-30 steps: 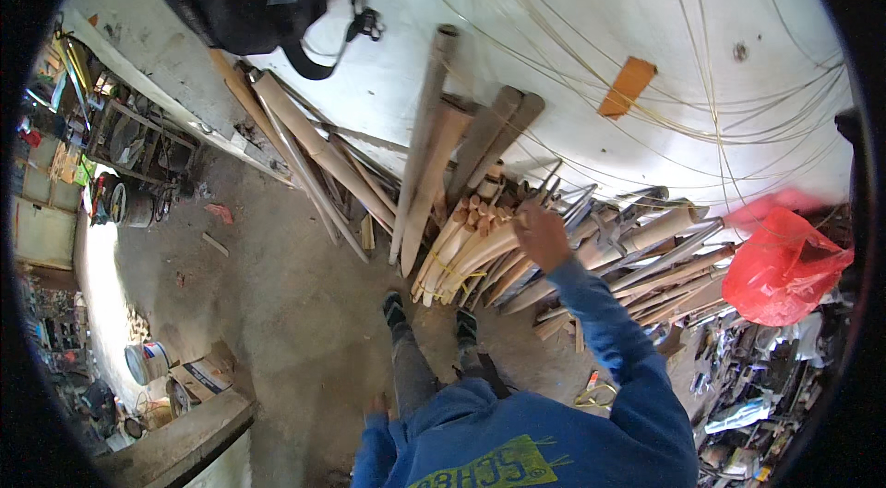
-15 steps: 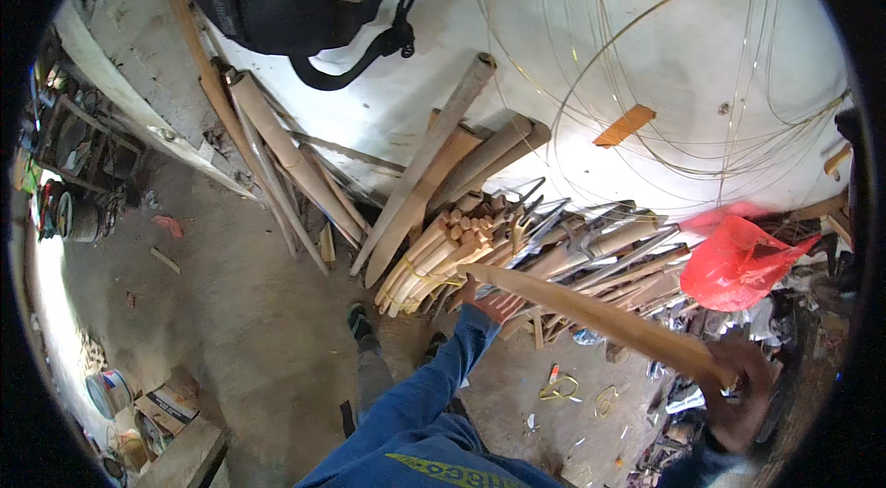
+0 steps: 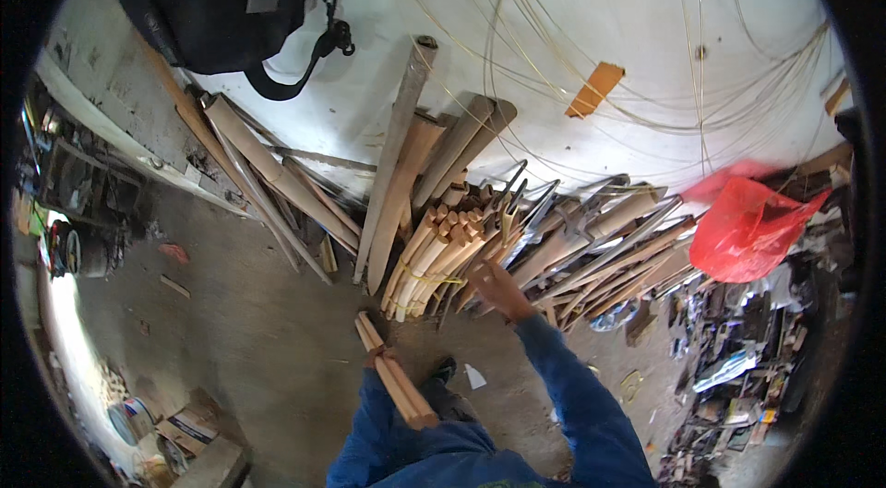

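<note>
My left hand [image 3: 380,357] is closed around a couple of pale wooden sticks [image 3: 402,388] low in front of my body, their far ends pointing up and left. I cannot make out exactly how many sticks it grips. Further right and forward, my right hand [image 3: 499,291] reaches toward the wood pile with its fingers stretched out and nothing visible in them. Just left of those fingers stands a bundle of light wooden sticks [image 3: 426,266], tied round with a yellow band. Whether the right hand touches the pile is unclear.
Long tubes and boards [image 3: 395,165] lean on the white wall behind the bundle. More sticks and metal-ended pieces [image 3: 591,253] lie to the right, beside a red plastic bag [image 3: 752,228]. A black bag [image 3: 217,3] hangs at upper left. Scrap litters the right side [image 3: 738,386].
The long wooden piece that spanned both hands has left the right hand. My left hand has come down and left, holding sticks; my right has swung from lower right to the pile.
</note>
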Motion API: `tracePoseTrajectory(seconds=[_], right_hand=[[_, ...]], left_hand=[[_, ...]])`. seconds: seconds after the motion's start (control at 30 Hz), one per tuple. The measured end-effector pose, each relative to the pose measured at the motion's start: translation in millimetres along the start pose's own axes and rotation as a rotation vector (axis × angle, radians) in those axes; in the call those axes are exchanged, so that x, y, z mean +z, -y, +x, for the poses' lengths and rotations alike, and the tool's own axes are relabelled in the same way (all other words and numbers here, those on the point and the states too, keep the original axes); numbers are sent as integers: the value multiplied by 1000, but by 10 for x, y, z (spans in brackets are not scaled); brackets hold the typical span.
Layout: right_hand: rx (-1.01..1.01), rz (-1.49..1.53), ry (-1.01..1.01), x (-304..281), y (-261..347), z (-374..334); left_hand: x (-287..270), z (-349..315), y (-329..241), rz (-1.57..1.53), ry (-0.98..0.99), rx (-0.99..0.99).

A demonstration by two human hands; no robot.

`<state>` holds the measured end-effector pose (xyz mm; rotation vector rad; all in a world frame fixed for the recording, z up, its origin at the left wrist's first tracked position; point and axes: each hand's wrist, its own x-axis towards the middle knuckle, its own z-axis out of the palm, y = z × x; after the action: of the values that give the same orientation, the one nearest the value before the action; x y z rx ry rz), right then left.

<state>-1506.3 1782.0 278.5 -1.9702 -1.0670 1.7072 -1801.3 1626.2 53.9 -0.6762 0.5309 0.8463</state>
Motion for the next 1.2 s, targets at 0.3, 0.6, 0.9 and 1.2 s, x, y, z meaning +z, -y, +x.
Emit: tracePoseTrajectory(seconds=[0.3,0.6,0.9,1.2], right_hand=[[7,-185,-586,341,-862,2091],[131,-384,-677,375,-1130,2035],[-177,-270,-636,359,-1152,2092],[-242,-616,-619,291,-1155,2011]], left_hand=[[-207,-1004,-572,-186,-316,-42],[-548,-667,-618,-353,-136,-310],[-358,-718,-553,-345,-120,-500],[-459,-649,-746,-266,-181,-549]])
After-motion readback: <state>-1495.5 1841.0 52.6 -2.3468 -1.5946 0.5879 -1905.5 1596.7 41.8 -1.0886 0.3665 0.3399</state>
